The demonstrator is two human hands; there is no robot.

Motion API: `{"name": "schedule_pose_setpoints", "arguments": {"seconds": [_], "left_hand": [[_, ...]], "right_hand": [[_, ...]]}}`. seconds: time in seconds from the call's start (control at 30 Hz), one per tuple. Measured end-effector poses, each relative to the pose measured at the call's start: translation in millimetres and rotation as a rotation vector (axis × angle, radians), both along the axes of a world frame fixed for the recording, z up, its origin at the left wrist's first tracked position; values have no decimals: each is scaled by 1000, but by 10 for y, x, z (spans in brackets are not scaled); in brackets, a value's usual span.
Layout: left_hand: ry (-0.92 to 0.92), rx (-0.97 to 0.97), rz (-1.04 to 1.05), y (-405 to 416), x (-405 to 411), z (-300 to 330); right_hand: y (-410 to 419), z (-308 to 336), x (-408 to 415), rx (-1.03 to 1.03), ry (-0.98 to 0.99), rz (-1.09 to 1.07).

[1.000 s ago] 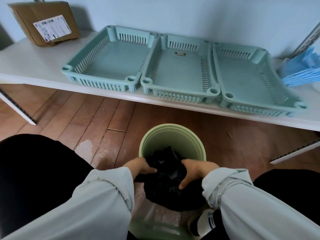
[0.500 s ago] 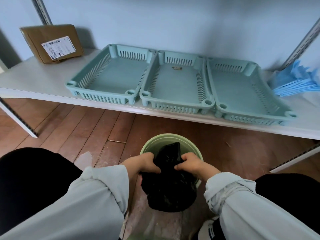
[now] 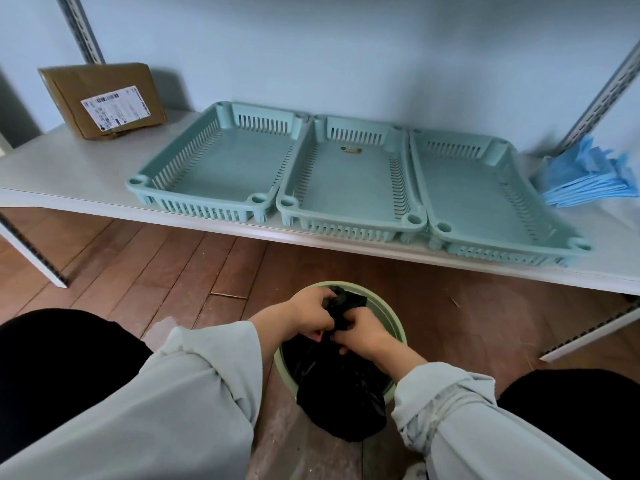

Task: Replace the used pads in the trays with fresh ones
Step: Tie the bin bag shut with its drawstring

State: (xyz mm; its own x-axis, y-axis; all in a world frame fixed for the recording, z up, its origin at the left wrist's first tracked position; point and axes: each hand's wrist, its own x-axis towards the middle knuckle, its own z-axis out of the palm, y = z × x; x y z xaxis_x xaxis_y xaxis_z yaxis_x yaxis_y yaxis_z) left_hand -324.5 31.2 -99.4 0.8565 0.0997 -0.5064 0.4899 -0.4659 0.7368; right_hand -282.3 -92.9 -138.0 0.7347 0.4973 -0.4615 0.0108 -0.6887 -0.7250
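The three trays (image 3: pixel 349 174) on the shelf (image 3: pixel 69 168) hold no pads — removal looks done. Both the left hand (image 3: pixel 308 315) and right hand (image 3: pixel 363 332) pinch the black bag's (image 3: pixel 341 393) neck over the bin (image 3: pixel 391 317). The fresh blue pads (image 3: pixel 588 181) wait beside the right tray — not yet laid.

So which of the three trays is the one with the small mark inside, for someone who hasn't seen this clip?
Find the white shelf along the wall, where three pale green slotted trays sit side by side. Take the middle tray, between the left tray and the right tray. It alone has a small brownish mark on its floor near the back wall.
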Motion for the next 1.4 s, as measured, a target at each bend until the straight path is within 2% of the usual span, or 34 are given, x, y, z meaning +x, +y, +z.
{"name": "schedule_pose_setpoints", "arguments": {"seconds": [0.13,0.23,0.37,0.47,0.63,0.7,0.8,0.83,0.9,1.03,1.13,1.27,1.4], "left_hand": [[44,35,15,89,28,15],[65,26,6,135,55,51],[-82,-54,122,141,101,114],[-76,-96,125,113,128,164],[-185,-102,102,79,141,306],[-241,-198,142,91,175,394],[-268,-493,289,125,248,579],[-271,-516,314,132,272,621],[-241,-389,263,126,282,651],[-162,-52,-42,75,216,488],[-165,-74,-169,-4,182,366],[-202,-54,-153,-103,222,281],[-220,-80,-225,-174,221,269]], "right_hand": [[-20,59,83,9,-63,-139],[-37,166,92,65,29,-228],[11,256,65,74,123,-234],[30,327,85,69,123,-230],[-11,491,148,120,300,-164],[-13,556,175,152,331,-186],[17,638,229,304,419,-348],[25,662,241,337,428,-407],[20,693,254,332,394,-466],[-43,732,251,331,352,-475],[-72,728,238,326,356,-503],[-123,733,261,349,333,-487],[-138,781,294,310,187,-492]]}}
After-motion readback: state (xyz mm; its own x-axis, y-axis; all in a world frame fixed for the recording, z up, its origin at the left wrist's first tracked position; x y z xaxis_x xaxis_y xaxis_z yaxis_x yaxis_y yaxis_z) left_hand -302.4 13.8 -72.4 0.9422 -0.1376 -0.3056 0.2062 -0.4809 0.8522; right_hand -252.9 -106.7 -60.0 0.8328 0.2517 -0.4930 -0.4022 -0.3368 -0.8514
